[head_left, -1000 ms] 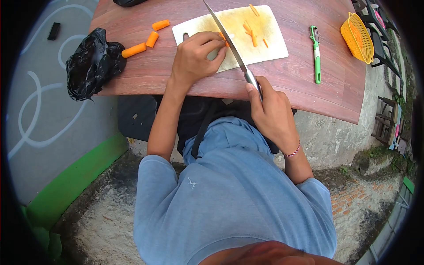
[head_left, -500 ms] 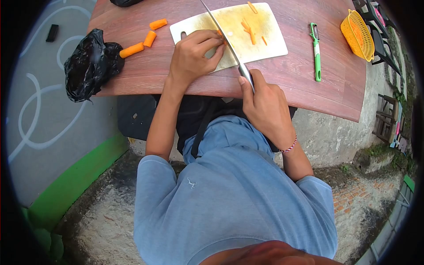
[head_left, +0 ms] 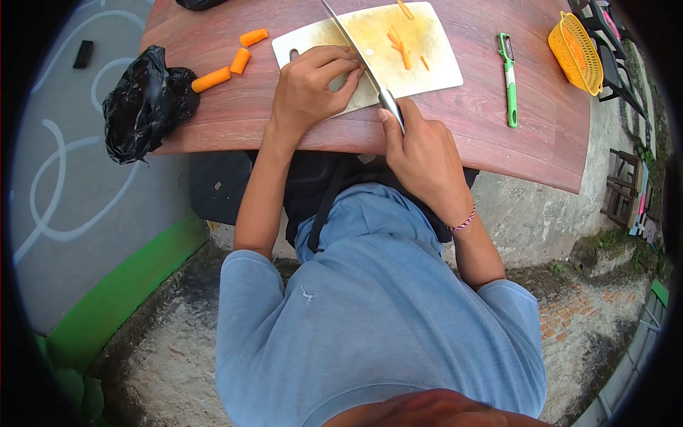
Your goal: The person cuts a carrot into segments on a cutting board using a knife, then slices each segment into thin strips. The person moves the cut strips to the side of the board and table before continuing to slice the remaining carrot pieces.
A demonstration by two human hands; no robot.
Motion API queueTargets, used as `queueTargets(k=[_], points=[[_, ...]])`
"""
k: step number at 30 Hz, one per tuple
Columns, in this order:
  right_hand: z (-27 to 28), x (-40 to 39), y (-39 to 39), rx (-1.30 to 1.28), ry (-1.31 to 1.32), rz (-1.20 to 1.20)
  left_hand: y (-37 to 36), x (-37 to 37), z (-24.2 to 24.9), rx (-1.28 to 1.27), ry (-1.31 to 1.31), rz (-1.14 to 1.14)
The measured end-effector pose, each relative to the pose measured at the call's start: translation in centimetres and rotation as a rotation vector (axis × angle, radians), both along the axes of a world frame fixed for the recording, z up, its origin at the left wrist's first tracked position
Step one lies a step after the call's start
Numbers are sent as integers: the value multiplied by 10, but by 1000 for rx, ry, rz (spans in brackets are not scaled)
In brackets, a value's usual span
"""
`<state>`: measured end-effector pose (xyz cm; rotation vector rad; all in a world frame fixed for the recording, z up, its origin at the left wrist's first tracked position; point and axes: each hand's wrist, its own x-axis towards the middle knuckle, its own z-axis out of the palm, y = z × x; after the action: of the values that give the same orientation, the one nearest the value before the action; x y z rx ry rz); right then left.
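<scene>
On the white cutting board (head_left: 427, 71), my left hand (head_left: 313, 85) is closed, thumb and fingers pinching a carrot piece that is almost wholly hidden. My right hand (head_left: 428, 151) grips the handle of a knife (head_left: 348, 39). Its long blade slants up and left across the board, right beside my left fingertips. Thin carrot strips (head_left: 405, 55) lie on the board to the right of the blade. To the left of the board, three peeled carrot chunks rest on the wooden table, the longest carrot chunk (head_left: 211, 79) touching a black plastic bag (head_left: 148, 107).
A green and white peeler (head_left: 510, 85) lies to the right of the board. By the table's right edge stands a yellow basket (head_left: 575, 55) with orange contents. A grey painted wall (head_left: 78, 178) is at the left.
My right hand and the knife handle have shifted slightly left. The bit of orange seen by my left fingertips is now mostly covered. My left hand stays in nearly the same place.
</scene>
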<state>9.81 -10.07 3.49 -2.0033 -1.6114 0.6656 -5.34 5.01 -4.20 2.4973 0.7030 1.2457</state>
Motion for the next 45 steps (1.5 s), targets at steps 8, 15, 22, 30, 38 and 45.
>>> queueTargets(k=[8,15,22,30,38,45], points=[[14,12,-34,-87,-18,3,0,0,-1,26,-10,1],[13,24,-20,-79,-4,-11,-2,0,0,11,2,20],[2,25,-7,-69,58,-43,-2,0,3,16,32,18],[17,31,-1,-128,67,-102,-2,0,15,2,100,44],[15,33,-4,-144,178,-108,22,-5,15,26,265,-99],[8,31,-5,-146,156,-93,4,5,17,-169,172,171]])
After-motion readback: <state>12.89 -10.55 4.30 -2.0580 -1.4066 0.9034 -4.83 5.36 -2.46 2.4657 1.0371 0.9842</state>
